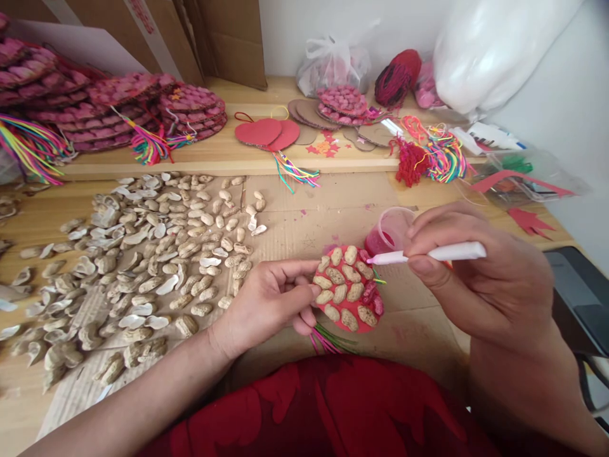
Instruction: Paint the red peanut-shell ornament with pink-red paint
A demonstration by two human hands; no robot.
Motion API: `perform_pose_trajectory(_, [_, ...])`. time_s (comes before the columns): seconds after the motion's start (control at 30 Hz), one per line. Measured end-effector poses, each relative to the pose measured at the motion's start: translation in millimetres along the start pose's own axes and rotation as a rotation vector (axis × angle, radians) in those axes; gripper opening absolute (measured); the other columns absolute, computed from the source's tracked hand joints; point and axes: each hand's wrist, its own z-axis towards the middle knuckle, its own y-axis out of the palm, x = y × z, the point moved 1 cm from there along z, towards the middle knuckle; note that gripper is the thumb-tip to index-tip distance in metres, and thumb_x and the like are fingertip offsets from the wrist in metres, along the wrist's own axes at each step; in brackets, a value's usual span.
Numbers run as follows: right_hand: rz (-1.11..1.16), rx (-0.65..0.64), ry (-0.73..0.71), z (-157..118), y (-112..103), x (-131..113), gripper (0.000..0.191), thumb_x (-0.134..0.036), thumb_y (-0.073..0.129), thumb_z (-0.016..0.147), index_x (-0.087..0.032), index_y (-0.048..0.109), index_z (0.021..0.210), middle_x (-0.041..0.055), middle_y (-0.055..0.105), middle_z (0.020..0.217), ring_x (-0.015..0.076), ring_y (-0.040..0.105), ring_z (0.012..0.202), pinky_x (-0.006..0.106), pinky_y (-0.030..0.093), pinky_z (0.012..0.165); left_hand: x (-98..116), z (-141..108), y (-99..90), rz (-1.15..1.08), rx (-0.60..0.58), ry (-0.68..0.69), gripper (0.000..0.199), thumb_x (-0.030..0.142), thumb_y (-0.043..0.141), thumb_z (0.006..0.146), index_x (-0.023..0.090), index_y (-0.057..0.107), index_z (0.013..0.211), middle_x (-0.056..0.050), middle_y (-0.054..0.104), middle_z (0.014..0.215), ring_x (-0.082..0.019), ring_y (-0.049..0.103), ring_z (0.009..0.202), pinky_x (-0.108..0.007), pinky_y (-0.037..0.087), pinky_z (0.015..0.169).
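Between the thumb and fingers of my left hand (278, 295) is the left edge of a red disc covered with peanut shells (340, 276). Most shells on it are plain tan; several along its right edge are pink. Green and pink strings (333, 339) hang from its lower side. My right hand (480, 273) pinches a white brush-like pen (457, 252), whose pink tip touches or nearly touches a shell at the disc's upper right. Just behind the disc, a clear plastic cup (396, 228) holds dark pink liquid; my right fingers partly cover it.
Loose peanut shells (166, 254) spread over cardboard at the left. Along the raised wooden shelf (223, 162) lie stacked pink shell discs (193, 111), red discs (259, 131), coloured tassels (445, 155) and yarn (397, 76). A dark device (580, 298) sits at the right edge.
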Motion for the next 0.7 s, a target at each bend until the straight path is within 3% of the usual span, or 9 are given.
perform_pose_trajectory(0.23, [0.001,0.05,0.004,-0.9,-2.0,2.6,0.015,-0.008,0.07,0.08,-0.018,0.067,0.09,0.0065,0.066,0.082,0.0217,0.063,0.084,0.042,0.049,0.076,-0.8,0.7,0.0,0.002,0.002,-0.008,0.042,0.022,0.069,0.088,0.014,0.069,0.129,0.0,0.069,0.056,-0.007,0.063,0.045,-0.011,0.053,0.047])
perform_pose_trajectory(0.7, [0.0,-0.014,0.006,0.8,2.5,0.4,0.011,-0.012,0.07,0.082,-0.019,0.066,0.088,0.0048,0.067,0.08,0.0231,0.064,0.086,0.044,0.048,0.079,-1.7,1.1,0.4,-0.029,0.015,0.014,0.043,0.021,0.07,0.088,0.011,0.068,0.129,0.0,0.069,0.057,-0.007,0.063,0.046,-0.011,0.053,0.046])
